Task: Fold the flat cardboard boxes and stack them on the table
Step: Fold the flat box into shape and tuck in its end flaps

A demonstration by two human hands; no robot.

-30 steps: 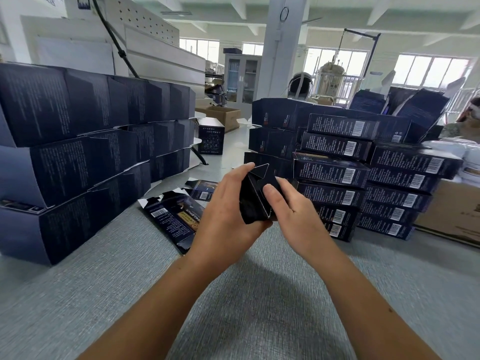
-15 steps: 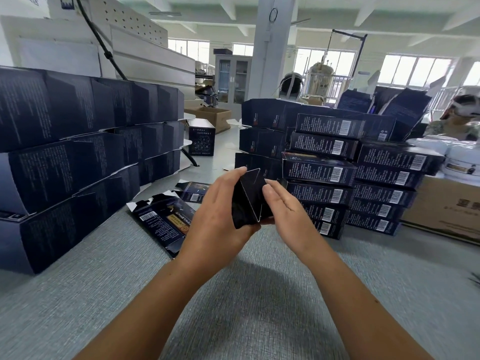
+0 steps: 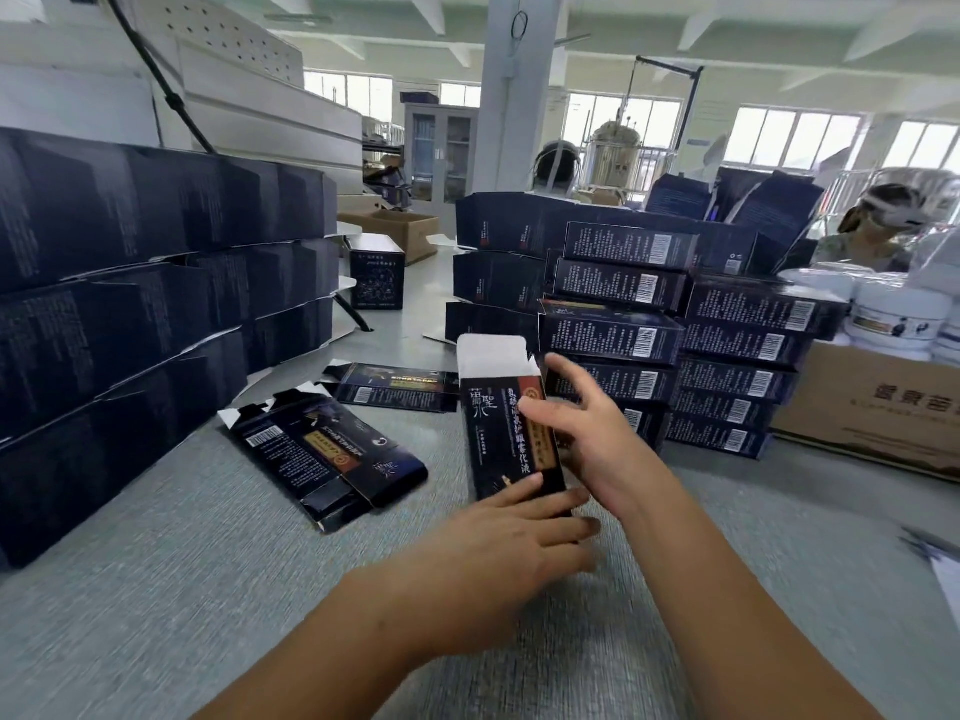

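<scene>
Dark card box, white inner face showing on its one raised flap. It is upright over the middle of the grey table, between both hands.

Left hand: fingers straight, laid across the box's lower end, pressing on it. Nothing is curled round it.
Right hand: against the box's right side, thumb on the printed front, fingers spread past the right edge. Motion blur here, so I cannot tell whether they reach behind and pinch.
Hands close together, the box between them. I cannot tell whether its base rests on the table or is carried.

Step in hand, my reading: the tube is squared up and the bottom end is being pressed home. The top is still open and the box is not yet stacked.

Next move, as I judge it:
- Steady the body with one hand.
- Bring the white flap over and tuck its tongue inside the front wall without creasing it.
- Lay the box on the folded stack toward the table's far right, barcodes facing me like the rest.

More work waits: two flat blanks left of the box, toward the far edge. A wall of folded boxes runs along the left edge.
</scene>
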